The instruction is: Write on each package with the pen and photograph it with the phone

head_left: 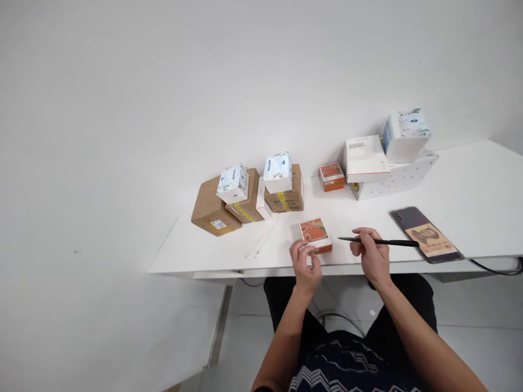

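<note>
Left hand (305, 262) pinches the near edge of the small orange box (315, 235), fingers closed on it; box lies flat on the table (196, 250) close to the near edge. Right hand (371, 255) is clamped on a black pen (379, 242), held level, tip aimed at the box and just short of it.

Risks, as I judge them:
- Grip is on one edge only, so pen pressure could skid or tip the box off the near edge.
- Phone (427, 234) sits right of the right hand, by the pen's tail; a wrist swing could knock it.

Containers: all boxes look shut, contents not visible. Beyond the left hand, brown cartons (212, 209) carry tissue packs (232, 184); beyond the right, white boxes (365, 158), stacked.
</note>
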The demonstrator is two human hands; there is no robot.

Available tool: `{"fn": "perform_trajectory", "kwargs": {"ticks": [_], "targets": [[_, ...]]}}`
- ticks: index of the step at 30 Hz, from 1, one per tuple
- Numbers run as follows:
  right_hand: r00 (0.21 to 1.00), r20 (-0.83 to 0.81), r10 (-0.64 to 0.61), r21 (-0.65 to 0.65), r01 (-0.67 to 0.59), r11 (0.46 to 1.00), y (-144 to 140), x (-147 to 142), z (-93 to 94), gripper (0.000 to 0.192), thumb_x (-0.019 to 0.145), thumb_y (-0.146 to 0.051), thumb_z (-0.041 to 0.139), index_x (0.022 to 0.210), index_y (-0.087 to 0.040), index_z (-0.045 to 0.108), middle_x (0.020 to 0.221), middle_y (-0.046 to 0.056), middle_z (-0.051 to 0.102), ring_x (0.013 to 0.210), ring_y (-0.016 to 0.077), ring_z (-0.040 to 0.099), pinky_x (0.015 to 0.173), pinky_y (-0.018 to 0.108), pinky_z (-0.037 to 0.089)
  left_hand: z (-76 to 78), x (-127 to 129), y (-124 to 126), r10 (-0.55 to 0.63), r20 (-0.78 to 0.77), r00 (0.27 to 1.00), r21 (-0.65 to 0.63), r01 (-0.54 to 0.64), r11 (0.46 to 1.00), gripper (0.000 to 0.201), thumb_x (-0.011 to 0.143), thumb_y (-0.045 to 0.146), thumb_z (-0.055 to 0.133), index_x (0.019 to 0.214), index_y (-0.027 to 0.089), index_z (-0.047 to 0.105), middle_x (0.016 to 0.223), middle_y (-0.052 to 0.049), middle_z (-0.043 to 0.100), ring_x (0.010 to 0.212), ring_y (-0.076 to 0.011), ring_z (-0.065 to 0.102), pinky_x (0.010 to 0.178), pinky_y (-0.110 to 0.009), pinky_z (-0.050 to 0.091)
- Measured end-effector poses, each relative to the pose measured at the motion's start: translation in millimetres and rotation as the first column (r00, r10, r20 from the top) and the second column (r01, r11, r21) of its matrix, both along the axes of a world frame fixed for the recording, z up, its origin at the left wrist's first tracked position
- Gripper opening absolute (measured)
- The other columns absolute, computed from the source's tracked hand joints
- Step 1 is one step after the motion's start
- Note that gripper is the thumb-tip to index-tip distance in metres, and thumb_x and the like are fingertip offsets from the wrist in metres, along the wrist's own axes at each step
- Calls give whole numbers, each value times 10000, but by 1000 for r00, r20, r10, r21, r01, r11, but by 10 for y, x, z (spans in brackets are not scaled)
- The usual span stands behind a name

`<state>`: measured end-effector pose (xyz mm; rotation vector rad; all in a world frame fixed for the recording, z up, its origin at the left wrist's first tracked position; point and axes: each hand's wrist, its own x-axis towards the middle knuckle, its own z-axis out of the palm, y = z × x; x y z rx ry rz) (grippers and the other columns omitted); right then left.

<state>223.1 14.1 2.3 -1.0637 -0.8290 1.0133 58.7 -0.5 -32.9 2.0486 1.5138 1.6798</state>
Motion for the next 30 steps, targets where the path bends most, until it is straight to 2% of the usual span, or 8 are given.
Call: {"fn": "perform_trajectory", "kwargs": {"ticks": [2,5,9,16,22,30], "targets": [[997,-15,73,5,-73,997,60,-22,94,258,902,-409,488,925,-196,631,584,-32,552,537,121,526,546,257,389,-32,21,0,19,13,1000,48,-19,999,204,802,59,484,926,185,585,1035,-95,538,1052,-220,537,915,-443,486],[977,94,193,4,-194,981,137,-123,167,233,865,-393,530,920,-190,630,712,13,637,676,153,595,658,295,467,-117,26,64,35,-28,999,106,-32,994,193,816,87,506,961,179,595,1038,-101,543,1030,-219,536,895,-434,486],[928,256,269,-38,-269,962,219,-281,124,201,803,-391,598,874,-206,565,666,-15,611,633,152,592,630,291,491,-220,-4,172,35,-85,996,173,-20,985,193,818,90,506,960,183,597,977,-86,558,987,-210,535,874,-413,490],[775,562,290,-136,-259,956,239,-301,-4,275,883,-456,469,755,-216,504,532,-46,518,479,131,510,500,244,400,-312,-26,226,55,-95,994,219,-33,975,163,823,123,491,941,196,577,980,-78,528,974,-208,526,856,-412,499],[707,654,268,-138,-236,962,205,-275,-56,295,893,-471,443,788,-209,528,510,-49,499,463,136,505,492,245,382,-389,-30,240,56,-114,992,222,-29,975,193,813,120,493,945,212,600,1016,-75,522,1003,-208,514,872,-409,488],[649,719,248,-120,-236,964,211,-290,-57,280,901,-448,428,817,-206,539,551,-25,558,484,143,534,503,246,388,-399,-34,240,59,-120,991,224,-31,974,196,812,128,482,948,213,595,1017,-74,511,998,-210,515,867,-411,490]]}}
